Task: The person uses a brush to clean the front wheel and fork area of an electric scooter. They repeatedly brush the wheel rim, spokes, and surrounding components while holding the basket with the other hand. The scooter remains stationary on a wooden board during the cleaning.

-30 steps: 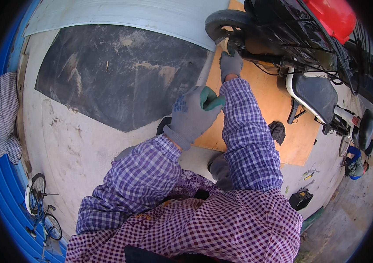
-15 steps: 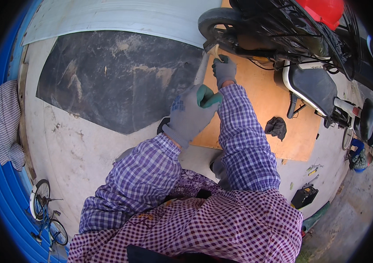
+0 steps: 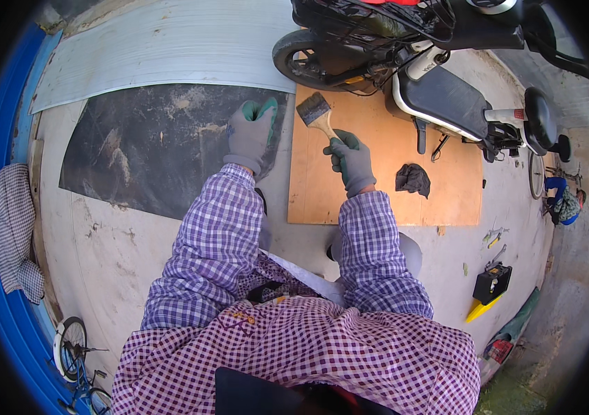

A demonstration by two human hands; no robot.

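A paintbrush with a pale wooden handle and dark bristles is held by its handle in my right hand. The bristles point up and left, over an orange-brown board. My left hand is above the right part of a dark, dusty sheet, its fingers curled in. Whatever those fingers may hold is hidden. Both hands wear grey gloves with green fingertips. On the board, right of my right hand, lies a crumpled black cloth.
A scooter stands at the far right, its front wheel near the board's far edge. A bicycle and a checked cloth are at the left. At the right are a black toolbox and a crouching person.
My hands have moved apart. The left has shifted left over the dark sheet; the right has brought the brush back from beside the scooter's wheel. The whole view has also shifted.
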